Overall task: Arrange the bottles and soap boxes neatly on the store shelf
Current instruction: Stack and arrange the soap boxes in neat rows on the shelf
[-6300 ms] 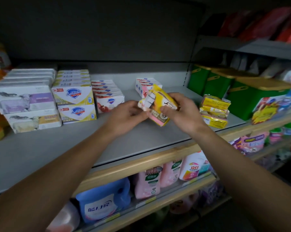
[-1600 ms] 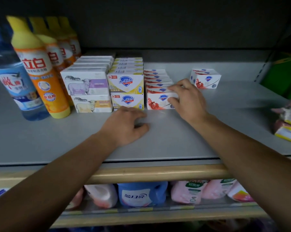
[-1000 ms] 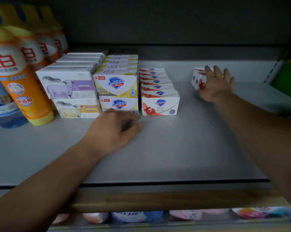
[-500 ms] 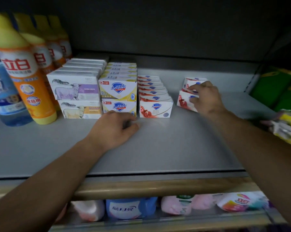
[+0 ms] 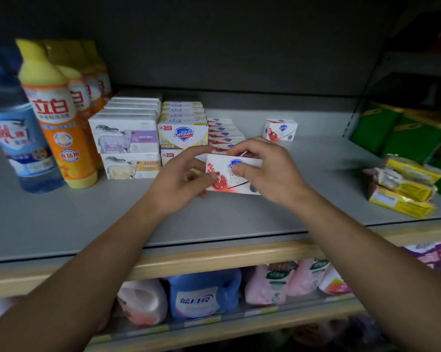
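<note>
While both the left hand and right hand pinch the red Safeguard soap box just off the shelf, at 6 o'clock of its row, a careless shove could skew that row.

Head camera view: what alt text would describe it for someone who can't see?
Both hands, left hand and right hand, hold a white-and-red cardboard soap box above a grey store shelf. Behind stand rows of stacked soap boxes; orange dish-soap bottles stand left.
</note>
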The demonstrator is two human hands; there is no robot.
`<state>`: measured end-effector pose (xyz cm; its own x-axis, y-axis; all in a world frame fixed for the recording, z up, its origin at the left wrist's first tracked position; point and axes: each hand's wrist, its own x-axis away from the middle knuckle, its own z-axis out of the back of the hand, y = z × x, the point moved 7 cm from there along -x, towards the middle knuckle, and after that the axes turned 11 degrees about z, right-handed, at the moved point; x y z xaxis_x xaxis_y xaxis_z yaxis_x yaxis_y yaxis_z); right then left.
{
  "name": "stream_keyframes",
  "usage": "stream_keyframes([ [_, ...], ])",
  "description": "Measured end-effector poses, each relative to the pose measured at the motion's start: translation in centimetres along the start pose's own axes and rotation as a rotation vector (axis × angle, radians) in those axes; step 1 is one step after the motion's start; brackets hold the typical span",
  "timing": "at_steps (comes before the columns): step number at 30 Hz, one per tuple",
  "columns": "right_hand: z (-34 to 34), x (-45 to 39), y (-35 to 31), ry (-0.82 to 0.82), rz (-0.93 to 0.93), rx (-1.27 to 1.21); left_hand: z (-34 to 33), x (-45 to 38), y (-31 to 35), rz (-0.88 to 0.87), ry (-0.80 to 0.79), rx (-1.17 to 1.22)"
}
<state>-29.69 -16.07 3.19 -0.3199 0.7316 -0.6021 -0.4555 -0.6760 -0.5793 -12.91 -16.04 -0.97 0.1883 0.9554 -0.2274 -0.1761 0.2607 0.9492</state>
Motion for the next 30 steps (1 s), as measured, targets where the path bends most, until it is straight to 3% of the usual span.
stream_keyframes([
  [9, 0.0, 2.5, 1.6, -0.108, -0.099, -0.191, 0.6, -0.6, -2.2, 0.36, 0.022, 0.339],
  [15, -0.7, 2.8, 3.8, 0.004, -0.465, -0.261, 0.0, 0.0, -3.5, 0.624, -0.028, 0.179],
  [20, -1.0, 2.8, 4.6, 0.001, -0.573, -0.271, -0.4, 0.2, -3.5, 0.636, -0.068, 0.167],
  [25, -1.0, 2.5, 3.5, 0.024, -0.435, -0.484, -0.3, 0.1, -3.3, 0.591, -0.103, 0.336],
  [28, -0.1, 2.5, 3.0, -0.034, -0.328, -0.433, 0.0, 0.0, -2.3, 0.457, -0.087, 0.359],
  [30, 0.7, 2.5, 2.6, -0.044, -0.268, -0.265, -0.2, 0.2, -1.4, 0.316, -0.133, 0.328],
])
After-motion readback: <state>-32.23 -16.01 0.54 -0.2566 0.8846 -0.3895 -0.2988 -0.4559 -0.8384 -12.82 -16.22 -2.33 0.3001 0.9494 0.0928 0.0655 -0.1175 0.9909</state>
